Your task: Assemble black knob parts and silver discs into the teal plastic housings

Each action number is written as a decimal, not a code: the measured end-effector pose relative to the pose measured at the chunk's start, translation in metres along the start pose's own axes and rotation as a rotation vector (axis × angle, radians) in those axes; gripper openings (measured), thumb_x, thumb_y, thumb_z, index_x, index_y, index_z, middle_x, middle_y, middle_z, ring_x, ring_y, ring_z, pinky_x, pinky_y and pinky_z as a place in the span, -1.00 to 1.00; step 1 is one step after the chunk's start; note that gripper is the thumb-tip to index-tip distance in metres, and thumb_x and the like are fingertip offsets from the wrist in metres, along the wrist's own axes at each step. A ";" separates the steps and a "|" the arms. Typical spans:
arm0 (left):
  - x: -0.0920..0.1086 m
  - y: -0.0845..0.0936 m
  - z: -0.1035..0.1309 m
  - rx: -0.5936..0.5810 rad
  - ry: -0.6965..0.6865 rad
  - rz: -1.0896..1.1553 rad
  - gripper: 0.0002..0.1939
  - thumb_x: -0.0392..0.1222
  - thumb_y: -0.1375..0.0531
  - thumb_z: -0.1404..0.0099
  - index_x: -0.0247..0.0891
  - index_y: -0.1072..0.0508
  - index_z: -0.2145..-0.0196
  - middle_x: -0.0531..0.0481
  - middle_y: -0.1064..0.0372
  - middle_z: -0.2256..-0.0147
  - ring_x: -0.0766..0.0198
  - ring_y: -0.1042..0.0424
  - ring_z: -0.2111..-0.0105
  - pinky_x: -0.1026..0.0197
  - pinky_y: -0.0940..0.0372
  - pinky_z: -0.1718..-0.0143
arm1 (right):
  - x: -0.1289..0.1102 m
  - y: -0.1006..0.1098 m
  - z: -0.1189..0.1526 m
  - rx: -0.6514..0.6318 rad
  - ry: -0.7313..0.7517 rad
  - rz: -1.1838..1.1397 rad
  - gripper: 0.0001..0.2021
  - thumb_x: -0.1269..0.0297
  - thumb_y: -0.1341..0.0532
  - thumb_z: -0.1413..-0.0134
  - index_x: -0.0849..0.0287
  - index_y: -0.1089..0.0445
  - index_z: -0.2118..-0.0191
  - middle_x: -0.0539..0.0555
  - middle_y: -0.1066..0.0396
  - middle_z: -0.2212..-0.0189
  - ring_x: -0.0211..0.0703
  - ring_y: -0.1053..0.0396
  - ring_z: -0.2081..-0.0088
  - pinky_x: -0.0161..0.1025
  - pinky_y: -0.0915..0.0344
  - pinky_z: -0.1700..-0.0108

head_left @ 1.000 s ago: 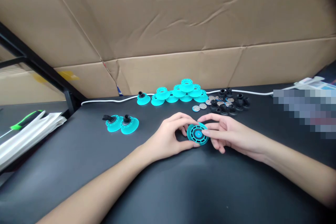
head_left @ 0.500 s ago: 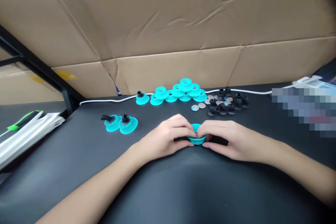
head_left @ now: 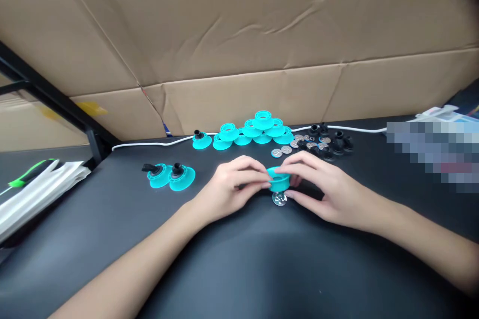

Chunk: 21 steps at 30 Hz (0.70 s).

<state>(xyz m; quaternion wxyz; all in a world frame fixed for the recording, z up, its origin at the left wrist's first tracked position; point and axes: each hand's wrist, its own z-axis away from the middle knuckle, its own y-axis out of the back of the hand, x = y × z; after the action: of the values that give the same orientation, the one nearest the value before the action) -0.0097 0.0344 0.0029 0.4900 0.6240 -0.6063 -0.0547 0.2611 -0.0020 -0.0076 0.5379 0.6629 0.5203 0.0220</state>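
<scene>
A turquoise ring-shaped part is held between both hands above the dark table. My left hand pinches its left side with thumb and fingers. On its right side, the fingers of my right hand rest along the rim, with the thumb low beside it. Just under the part is a shiny round metal disc, close to the right thumb tip. Further back stands a stack of turquoise parts. Two turquoise parts with black fittings sit to the left of my left hand.
Small metal discs and black fittings lie behind my right hand. A white cable runs along the cardboard. A green-handled tool rests on white sheets at far left.
The turquoise part has been raised and turned so its outer side shows. The metal disc has come into view beneath it. My fingers have moved from inside the part to its sides.
</scene>
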 end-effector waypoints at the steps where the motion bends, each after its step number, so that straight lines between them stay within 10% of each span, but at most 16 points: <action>1: 0.000 0.000 -0.001 0.045 0.076 0.027 -0.87 -0.21 -0.27 -0.50 -0.23 -0.65 0.18 -0.13 -0.59 0.17 0.19 -0.57 0.18 0.14 -0.51 0.11 | 0.000 0.000 -0.001 0.033 -0.026 -0.015 -0.58 0.30 -0.23 -0.42 0.00 -0.31 -0.32 0.22 -0.37 -0.14 -0.04 -0.53 0.07 -0.02 -0.57 -0.03; 9: -0.016 -0.011 0.002 0.043 0.553 0.319 -0.76 -0.08 -0.23 -0.49 -0.29 -0.45 0.03 -0.02 -0.54 0.32 0.28 -0.55 0.41 0.19 -0.52 0.30 | 0.005 -0.008 -0.001 0.010 -0.101 -0.067 -0.57 0.31 -0.19 -0.44 -0.05 -0.32 -0.34 0.20 -0.37 -0.20 -0.01 -0.52 -0.03 0.01 -0.56 -0.10; 15: -0.012 -0.008 0.003 0.101 0.417 -0.045 -0.73 -0.08 -0.17 -0.54 -0.25 -0.48 -0.08 -0.13 -0.54 0.10 0.19 -0.52 0.21 0.15 -0.48 0.21 | 0.003 -0.007 -0.002 -0.013 -0.127 -0.081 -0.79 0.18 -0.30 -0.38 0.06 -0.44 -0.05 0.17 -0.45 0.00 -0.03 -0.48 0.10 -0.03 -0.54 0.01; 21: -0.006 -0.006 0.005 -0.092 0.225 -0.121 -0.58 -0.09 -0.33 -0.44 -0.11 -0.49 -0.21 -0.15 -0.47 -0.12 0.02 -0.43 -0.13 -0.06 -0.40 -0.20 | 0.002 -0.011 0.001 -0.149 0.021 -0.066 -0.80 0.26 -0.28 -0.41 0.04 -0.54 -0.07 0.16 -0.49 -0.07 -0.02 -0.48 -0.05 -0.07 -0.48 -0.11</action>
<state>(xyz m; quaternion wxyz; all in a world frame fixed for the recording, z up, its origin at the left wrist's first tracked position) -0.0103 0.0357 -0.0069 0.5787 0.6386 -0.5055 -0.0418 0.2555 -0.0026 -0.0170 0.5809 0.6033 0.5442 0.0500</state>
